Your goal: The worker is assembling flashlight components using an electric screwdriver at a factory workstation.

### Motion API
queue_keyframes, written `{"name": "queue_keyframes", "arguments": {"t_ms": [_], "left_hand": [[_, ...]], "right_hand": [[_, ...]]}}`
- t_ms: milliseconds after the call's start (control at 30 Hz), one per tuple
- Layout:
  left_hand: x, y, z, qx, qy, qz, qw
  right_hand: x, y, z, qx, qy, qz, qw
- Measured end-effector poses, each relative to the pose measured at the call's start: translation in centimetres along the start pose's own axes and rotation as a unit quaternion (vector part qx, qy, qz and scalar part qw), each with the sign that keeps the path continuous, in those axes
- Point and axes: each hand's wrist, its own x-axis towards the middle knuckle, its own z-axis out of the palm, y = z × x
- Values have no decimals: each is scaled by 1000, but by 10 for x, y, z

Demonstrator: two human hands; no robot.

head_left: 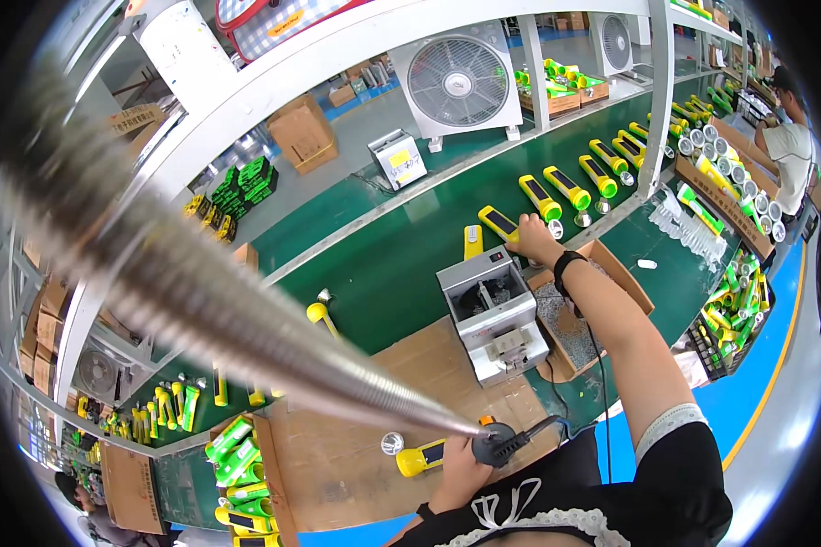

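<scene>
Right hand (534,241): located right of centre in the upper half of the frame. Its grip is pinching the lower right end of a yellow flashlight body (499,224) fitted with a dark rectangular panel. A smaller yellow part (472,242) lies just left of this body.

Left hand (465,474): located at the lower centre of the frame, against a dark corded tool (497,445) and the right end of a second flashlight (414,461). Whether its grip is pinching the tool, the flashlight or both cannot be told. A round shiny cup (392,444) lies just left of the second flashlight, on a brown sheet (337,474).

A blurred, ribbed metal rod (274,328) crosses the frame from the upper left to the tool.

A grey metal machine (511,314) stands on the green counter (401,264) at centre. Directly right of it, an open carton (625,275) contains small grey parts. A row of yellow flashlights (570,187) extends toward the upper right. At the lower left, a carton (272,465) holds green and yellow flashlights.
</scene>
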Motion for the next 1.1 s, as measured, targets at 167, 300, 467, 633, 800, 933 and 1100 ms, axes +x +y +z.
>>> {"name": "queue_keyframes", "arguments": {"t_ms": [167,300,467,633,800,933,1100], "left_hand": [[6,21,-5,78,-3,45,996],[4,18,-11,83,6,54,995],[14,20,-8,36,27,51,998],[20,24,-15,15,11,37,999],[26,28,-29,90,13,55,994],[10,2,-24,110,-34,4,993],[11,4,-22,151,-25,3,988]], "right_hand": [[-40,2,-54,301,193,-153,921],[-169,-76,-176,565,183,-83,800],[-347,-77,-202,447,-202,-337,804],[-364,-119,-81,438,22,-147,886],[-330,-134,-39,654,-57,-143,741],[-331,-143,-52,688,79,-168,702],[-317,-126,-97,652,224,-265,674]]}}
